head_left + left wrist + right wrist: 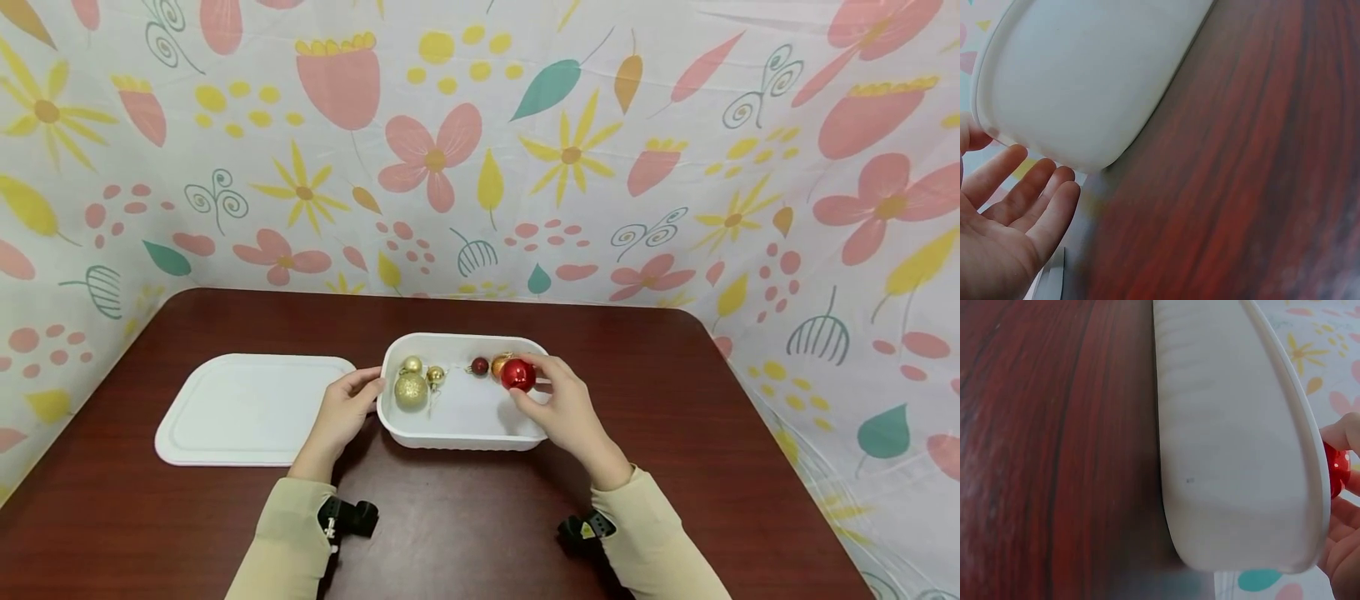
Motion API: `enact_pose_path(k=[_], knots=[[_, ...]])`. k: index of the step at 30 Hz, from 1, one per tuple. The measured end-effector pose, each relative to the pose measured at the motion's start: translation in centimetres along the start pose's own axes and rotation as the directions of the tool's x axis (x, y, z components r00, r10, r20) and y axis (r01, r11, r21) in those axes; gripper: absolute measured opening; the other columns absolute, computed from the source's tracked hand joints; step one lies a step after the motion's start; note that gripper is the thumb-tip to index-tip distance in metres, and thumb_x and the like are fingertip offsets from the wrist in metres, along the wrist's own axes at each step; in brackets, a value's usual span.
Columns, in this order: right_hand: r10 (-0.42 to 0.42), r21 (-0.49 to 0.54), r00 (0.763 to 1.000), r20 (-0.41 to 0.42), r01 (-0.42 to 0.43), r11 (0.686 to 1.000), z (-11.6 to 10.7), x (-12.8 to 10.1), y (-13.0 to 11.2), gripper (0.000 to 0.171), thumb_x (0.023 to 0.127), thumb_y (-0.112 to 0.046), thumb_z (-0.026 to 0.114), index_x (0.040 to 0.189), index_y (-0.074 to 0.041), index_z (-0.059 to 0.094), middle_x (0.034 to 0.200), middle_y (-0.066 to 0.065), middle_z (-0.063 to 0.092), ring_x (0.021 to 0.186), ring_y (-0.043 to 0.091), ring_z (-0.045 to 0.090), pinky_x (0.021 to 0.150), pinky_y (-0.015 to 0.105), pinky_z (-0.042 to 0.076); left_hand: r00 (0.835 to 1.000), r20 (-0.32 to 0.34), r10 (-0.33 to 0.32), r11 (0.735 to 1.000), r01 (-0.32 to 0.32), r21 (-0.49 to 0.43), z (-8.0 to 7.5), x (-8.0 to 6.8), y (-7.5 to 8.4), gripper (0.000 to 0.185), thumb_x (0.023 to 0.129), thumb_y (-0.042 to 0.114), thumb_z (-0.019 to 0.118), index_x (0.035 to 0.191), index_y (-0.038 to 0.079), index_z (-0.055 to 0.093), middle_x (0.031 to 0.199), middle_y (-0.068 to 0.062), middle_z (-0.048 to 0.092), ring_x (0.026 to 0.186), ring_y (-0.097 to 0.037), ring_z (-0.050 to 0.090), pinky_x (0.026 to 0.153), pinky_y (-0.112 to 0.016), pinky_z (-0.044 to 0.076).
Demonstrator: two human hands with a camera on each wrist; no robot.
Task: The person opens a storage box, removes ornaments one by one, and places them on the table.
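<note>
A white rectangular container (465, 421) stands on the table. My right hand (564, 408) is over its right end, pinching a shiny red ball ornament (517, 375) between thumb and fingers. The red ball (1337, 469) also shows beyond the rim in the right wrist view. Beside it lie an orange-gold ball (498, 365) and a small dark red ball (479, 366). My left hand (345, 412) touches the container's left end, its fingers (1054, 212) spread loosely along the outside. Near that end sit a glittery gold ball (411, 390) and two smaller gold balls (412, 364).
A flat white lid (243, 408) lies left of the container, close to my left wrist. The dark reddish-brown table (675, 400) extends around both. Behind it hangs a white cloth (480, 167) with printed flowers and leaves.
</note>
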State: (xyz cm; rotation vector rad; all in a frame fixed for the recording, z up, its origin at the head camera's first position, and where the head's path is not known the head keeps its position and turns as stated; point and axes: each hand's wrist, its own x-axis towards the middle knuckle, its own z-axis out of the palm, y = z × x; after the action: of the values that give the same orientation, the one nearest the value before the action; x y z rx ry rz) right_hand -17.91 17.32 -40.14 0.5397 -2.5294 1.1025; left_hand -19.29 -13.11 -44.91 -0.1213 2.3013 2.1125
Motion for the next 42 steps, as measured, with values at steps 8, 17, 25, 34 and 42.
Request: enact_pose_path(k=[8, 17, 25, 34, 42], knots=[[0.023, -0.007, 0.999, -0.04, -0.023, 1.0, -1.0, -0.5, 0.4, 0.047, 0.077, -0.012, 0.078, 0.12, -0.003, 0.06, 0.108, 0.011, 0.062, 0.095, 0.022, 0.062, 0.076, 0.036, 0.06, 1.0, 0.005, 0.0, 1.0, 0.0, -0.005, 0.0, -0.1, 0.0, 0.034, 0.094, 0.013, 0.056, 0.123, -0.003, 0.059, 0.121, -0.025, 0.06, 0.093, -0.014, 0.065, 0.076, -0.023, 0.058], [0.045, 0.028, 0.994, -0.103, -0.042, 0.999, -1.9, -1.4, 1.3, 0.048, 0.075, -0.009, 0.079, 0.119, -0.004, 0.059, 0.1, 0.011, 0.067, 0.081, 0.02, 0.065, 0.07, 0.032, 0.059, 0.999, 0.019, 0.028, 1.0, -0.028, 0.013, 0.0, 0.0, -0.2, 0.034, 0.095, 0.013, 0.055, 0.124, -0.003, 0.058, 0.121, -0.025, 0.06, 0.098, -0.02, 0.064, 0.076, -0.023, 0.058], [0.098, 0.069, 0.986, -0.136, -0.09, 0.994, -3.1, -2.2, 2.4, 0.047, 0.077, -0.008, 0.077, 0.12, -0.006, 0.059, 0.101, 0.012, 0.068, 0.083, 0.01, 0.063, 0.074, 0.007, 0.051, 1.0, 0.018, 0.025, 0.999, -0.026, 0.021, -0.1, 0.1, -0.3, 0.034, 0.095, 0.015, 0.055, 0.124, -0.002, 0.059, 0.12, -0.024, 0.061, 0.098, -0.02, 0.064, 0.075, -0.022, 0.058], [0.165, 0.125, 0.971, -0.173, -0.145, 0.982, -4.6, -3.0, 3.4, 0.049, 0.078, -0.003, 0.075, 0.124, -0.002, 0.058, 0.113, 0.018, 0.065, 0.086, -0.007, 0.058, 0.074, 0.005, 0.05, 1.0, 0.023, 0.021, 1.0, -0.021, 0.001, -0.1, -0.1, -0.2, 0.034, 0.095, 0.014, 0.055, 0.124, -0.003, 0.058, 0.122, -0.025, 0.06, 0.104, -0.027, 0.062, 0.078, -0.025, 0.058], [0.209, 0.111, 0.961, -0.182, -0.191, 0.975, -5.6, -3.6, 4.8, 0.048, 0.079, -0.002, 0.073, 0.124, 0.0, 0.057, 0.116, 0.019, 0.06, 0.09, -0.015, 0.053, 0.075, 0.002, 0.048, 1.0, 0.022, 0.013, 1.0, -0.013, 0.007, 0.0, -0.3, 0.0, 0.034, 0.095, 0.015, 0.055, 0.124, -0.002, 0.059, 0.121, -0.024, 0.06, 0.104, -0.026, 0.063, 0.076, -0.021, 0.057]])
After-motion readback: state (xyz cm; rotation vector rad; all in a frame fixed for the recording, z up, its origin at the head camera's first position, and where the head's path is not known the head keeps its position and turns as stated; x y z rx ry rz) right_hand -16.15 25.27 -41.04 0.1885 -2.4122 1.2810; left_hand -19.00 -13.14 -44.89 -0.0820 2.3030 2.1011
